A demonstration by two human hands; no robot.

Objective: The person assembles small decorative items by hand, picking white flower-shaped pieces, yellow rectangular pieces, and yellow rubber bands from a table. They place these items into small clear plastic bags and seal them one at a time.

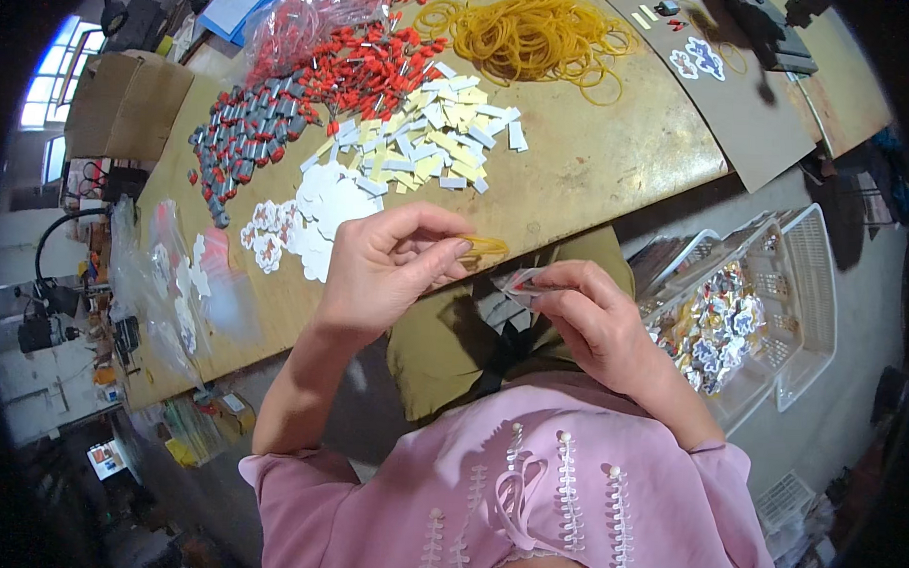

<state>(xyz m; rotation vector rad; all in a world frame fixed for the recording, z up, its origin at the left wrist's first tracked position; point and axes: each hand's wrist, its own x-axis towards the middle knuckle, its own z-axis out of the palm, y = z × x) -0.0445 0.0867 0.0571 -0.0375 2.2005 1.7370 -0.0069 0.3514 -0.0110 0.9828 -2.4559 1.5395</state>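
Observation:
Above the table's front edge, my left hand (385, 267) pinches a yellow rubber band (488, 246) between thumb and fingers. To its right, over my lap, my right hand (601, 324) is closed on a small clear plastic packet (518, 284) with something red in it; its contents are too small to name. The two hands are apart. Just beyond my left hand lie white cut-out shapes (332, 205) and a few printed cut-outs (268, 239). A pile of white and pale yellow strips (445, 133) spreads farther back.
Red-tipped small parts (372, 66), grey parts with red ends (244, 136) and a heap of rubber bands (543, 32) cover the far table. Plastic bags (174, 274) lie at left. On my right, a white crate (809, 296) holds many packed cut-outs (718, 338). A grey board (721, 103) overhangs the table edge.

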